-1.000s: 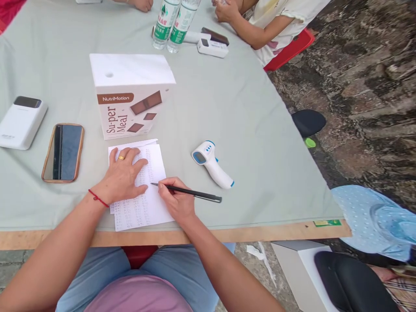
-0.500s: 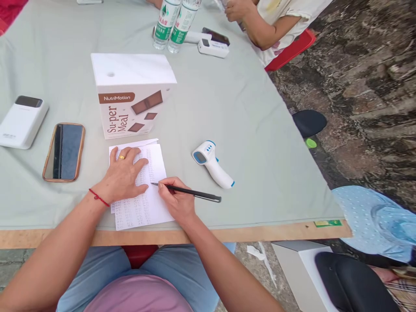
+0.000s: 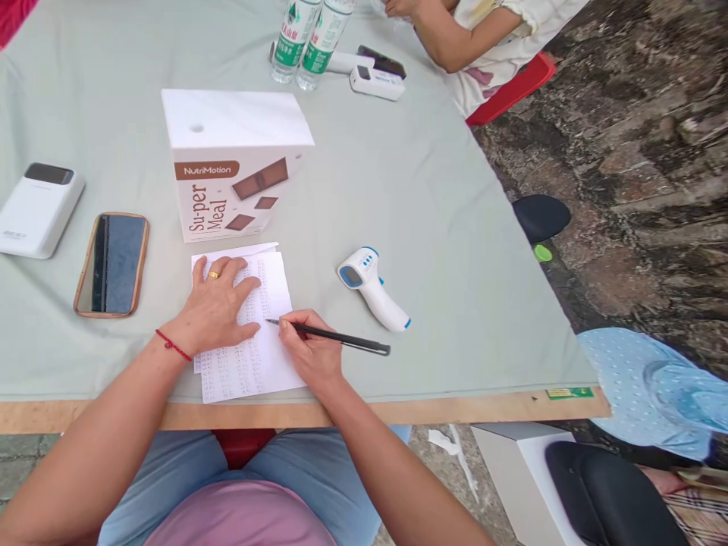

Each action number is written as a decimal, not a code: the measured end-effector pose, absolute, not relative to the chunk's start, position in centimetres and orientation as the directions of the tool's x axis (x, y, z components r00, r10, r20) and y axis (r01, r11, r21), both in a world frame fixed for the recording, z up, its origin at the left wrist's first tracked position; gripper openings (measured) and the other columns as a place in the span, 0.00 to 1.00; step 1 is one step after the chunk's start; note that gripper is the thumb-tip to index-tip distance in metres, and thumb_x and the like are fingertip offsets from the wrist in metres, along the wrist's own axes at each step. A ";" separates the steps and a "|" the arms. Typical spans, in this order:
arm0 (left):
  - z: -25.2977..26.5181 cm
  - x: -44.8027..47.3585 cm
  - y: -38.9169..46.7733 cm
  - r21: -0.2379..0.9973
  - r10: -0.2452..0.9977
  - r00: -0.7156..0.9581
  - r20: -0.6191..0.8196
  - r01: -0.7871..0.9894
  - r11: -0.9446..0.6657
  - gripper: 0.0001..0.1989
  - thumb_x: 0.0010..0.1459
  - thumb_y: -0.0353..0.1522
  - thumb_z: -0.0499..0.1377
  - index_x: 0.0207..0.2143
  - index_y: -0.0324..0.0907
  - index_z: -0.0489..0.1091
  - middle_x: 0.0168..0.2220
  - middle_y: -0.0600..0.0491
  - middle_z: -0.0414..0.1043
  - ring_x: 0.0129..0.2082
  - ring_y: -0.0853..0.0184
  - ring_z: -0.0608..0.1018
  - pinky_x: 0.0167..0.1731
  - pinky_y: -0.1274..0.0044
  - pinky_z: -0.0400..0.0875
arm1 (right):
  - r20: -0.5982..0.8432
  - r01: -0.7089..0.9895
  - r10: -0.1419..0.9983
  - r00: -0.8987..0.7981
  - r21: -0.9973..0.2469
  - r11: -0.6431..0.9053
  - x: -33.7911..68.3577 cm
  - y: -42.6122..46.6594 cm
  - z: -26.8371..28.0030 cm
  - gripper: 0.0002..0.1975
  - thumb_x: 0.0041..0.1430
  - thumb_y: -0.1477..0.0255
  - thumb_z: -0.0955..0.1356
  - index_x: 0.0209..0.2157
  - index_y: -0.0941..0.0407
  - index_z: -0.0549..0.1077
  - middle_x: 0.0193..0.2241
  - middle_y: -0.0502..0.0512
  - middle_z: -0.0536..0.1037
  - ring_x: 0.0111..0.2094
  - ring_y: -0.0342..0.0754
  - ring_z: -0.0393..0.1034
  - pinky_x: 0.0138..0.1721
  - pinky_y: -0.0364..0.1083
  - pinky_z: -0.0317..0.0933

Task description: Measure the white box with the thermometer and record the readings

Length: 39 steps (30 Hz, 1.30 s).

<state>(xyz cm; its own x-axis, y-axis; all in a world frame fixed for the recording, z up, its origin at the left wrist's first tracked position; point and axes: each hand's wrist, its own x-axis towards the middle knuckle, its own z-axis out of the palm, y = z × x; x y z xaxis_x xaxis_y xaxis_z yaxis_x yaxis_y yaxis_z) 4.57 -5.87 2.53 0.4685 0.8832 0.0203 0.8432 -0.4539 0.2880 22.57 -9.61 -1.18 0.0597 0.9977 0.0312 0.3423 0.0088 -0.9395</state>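
Two-handed stuff here: resting the left hand (image 3: 221, 312), spread-fingered, on handwritten sheets of paper (image 3: 250, 373) just lower left of the frame's centre, and pinching a black pen (image 3: 346, 340) between thumb and fingers of the right hand (image 3: 312, 353). Also seeing an infrared thermometer (image 3: 374, 288) basically dead centre, plus a NutriMotion box (image 3: 236, 155) toward upper left.

Black pen (image 3: 358, 341), white paper (image 3: 277, 284), white-and-blue thermometer (image 3: 376, 294), grey-green tablecloth (image 3: 455, 273)

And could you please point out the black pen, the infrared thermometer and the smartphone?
Black pen (image 3: 348, 339): head view, on its barrel.
Infrared thermometer (image 3: 380, 297): head view, on its white handle.
Smartphone (image 3: 114, 263): head view, on its dark screen.
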 end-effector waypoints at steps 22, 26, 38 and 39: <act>2.3 4.4 -5.8 0.280 0.883 0.469 0.022 0.845 -0.455 0.28 0.48 0.42 0.63 0.51 0.43 0.67 0.58 0.39 0.59 0.56 0.48 0.62 0.57 0.50 0.44 | 0.077 0.332 0.994 0.083 -0.942 0.045 22.6 -9.5 -1.3 0.04 0.49 0.69 0.65 0.23 0.53 0.69 0.18 0.46 0.70 0.20 0.43 0.63 0.22 0.43 0.60; 2.3 4.4 -5.8 0.291 0.883 0.468 0.026 0.842 -0.454 0.28 0.47 0.42 0.63 0.51 0.43 0.67 0.57 0.40 0.59 0.56 0.47 0.62 0.57 0.50 0.44 | 0.068 0.342 0.996 0.065 -0.939 0.042 22.5 -9.5 -1.3 0.04 0.49 0.70 0.65 0.23 0.53 0.69 0.17 0.46 0.70 0.20 0.42 0.62 0.22 0.42 0.59; 2.4 4.4 -5.8 0.284 0.884 0.466 0.017 0.846 -0.451 0.28 0.47 0.42 0.63 0.51 0.43 0.67 0.57 0.39 0.60 0.56 0.47 0.62 0.57 0.50 0.44 | 0.080 0.350 0.995 0.052 -0.935 0.057 22.6 -9.5 -1.0 0.05 0.49 0.69 0.64 0.22 0.53 0.68 0.17 0.46 0.69 0.20 0.42 0.61 0.22 0.43 0.58; 2.4 4.4 -5.8 0.286 0.885 0.466 0.022 0.845 -0.452 0.28 0.47 0.42 0.63 0.50 0.44 0.67 0.57 0.40 0.60 0.56 0.47 0.62 0.57 0.50 0.45 | 0.080 0.349 0.995 0.056 -0.936 0.056 22.6 -9.5 -1.1 0.05 0.49 0.69 0.64 0.22 0.53 0.68 0.17 0.46 0.69 0.20 0.42 0.61 0.22 0.43 0.58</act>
